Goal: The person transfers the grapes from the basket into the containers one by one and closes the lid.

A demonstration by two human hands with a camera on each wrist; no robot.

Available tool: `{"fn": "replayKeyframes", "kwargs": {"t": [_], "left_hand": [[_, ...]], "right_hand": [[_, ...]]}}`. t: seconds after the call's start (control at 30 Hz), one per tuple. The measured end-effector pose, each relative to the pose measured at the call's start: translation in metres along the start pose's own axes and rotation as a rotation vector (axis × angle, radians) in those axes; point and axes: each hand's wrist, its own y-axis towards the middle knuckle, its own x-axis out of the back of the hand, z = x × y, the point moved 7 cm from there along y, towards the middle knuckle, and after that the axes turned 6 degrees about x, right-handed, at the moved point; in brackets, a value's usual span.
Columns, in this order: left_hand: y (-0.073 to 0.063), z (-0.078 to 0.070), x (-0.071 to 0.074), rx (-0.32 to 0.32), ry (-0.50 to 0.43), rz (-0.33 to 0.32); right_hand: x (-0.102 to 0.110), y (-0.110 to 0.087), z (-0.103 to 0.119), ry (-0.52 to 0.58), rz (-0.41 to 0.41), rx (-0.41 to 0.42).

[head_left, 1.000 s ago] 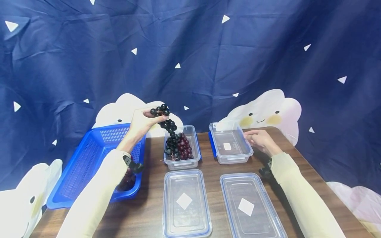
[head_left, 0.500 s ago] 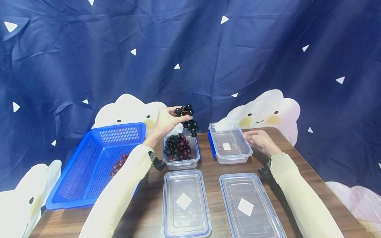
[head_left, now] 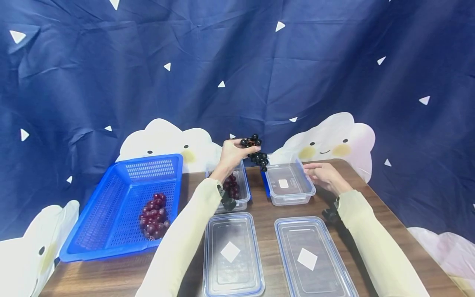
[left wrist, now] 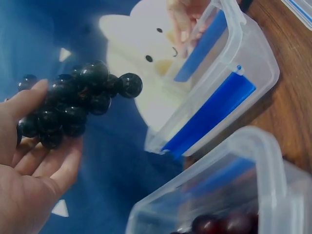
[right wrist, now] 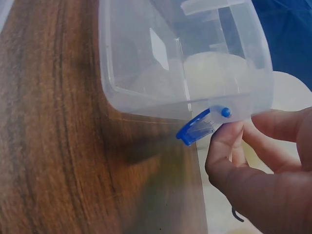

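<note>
My left hand [head_left: 231, 156] grips a bunch of black grapes [left wrist: 73, 97] between thumb and fingers. The grapes hang in the air at the left rim of the right-hand clear food container [head_left: 290, 197], which has blue side clips and a small white label inside. At that container's right side, my right hand [head_left: 323, 176] pinches the edge beside a blue clip [right wrist: 202, 126]. Another clear container [head_left: 243, 177] stands to the left, partly hidden by my left arm, with dark red grapes [head_left: 233, 187] showing in it.
A blue plastic basket [head_left: 118, 165] at the left holds a bunch of red grapes [head_left: 154, 216]. Two clear lids with blue seals, a left lid [head_left: 231, 276] and a right lid [head_left: 326, 276], lie in front of the containers on the wooden table [head_left: 269, 243]. A blue curtain [head_left: 237, 62] hangs behind.
My left hand has carried the black grapes rightward, from above the left container to the right one's left rim. The red grapes in the basket have come into view. My right hand has stayed put.
</note>
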Motion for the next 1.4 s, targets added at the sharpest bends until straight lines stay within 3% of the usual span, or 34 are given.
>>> {"fn": "replayKeyframes", "kwargs": {"t": [0.17,0.37,0.6,0.77,0.97,1.4], "left_hand": [[0.004,0.015,-0.022,0.051,-0.011,-0.037],[0.005,0.021,-0.048,0.082,-0.024,-0.132],[0.004,0.034,-0.082,0.076,0.112,-0.193],[-0.002,0.044,-0.102,0.099,0.139,-0.169],[-0.011,0.040,-0.116,0.067,0.166,-0.156],[-0.016,0.044,-0.146,0.132,0.376,-0.070]], "right_hand": [[0.001,0.002,-0.001,0.039,0.064,-0.014],[0.005,0.001,0.002,0.008,0.083,-0.017],[0.006,-0.004,0.003,0.046,0.076,-0.011],[0.003,-0.004,0.002,0.071,0.072,0.002],[-0.002,0.000,-0.002,0.052,0.085,0.016],[-0.003,-0.001,0.003,0.024,0.046,0.013]]}}
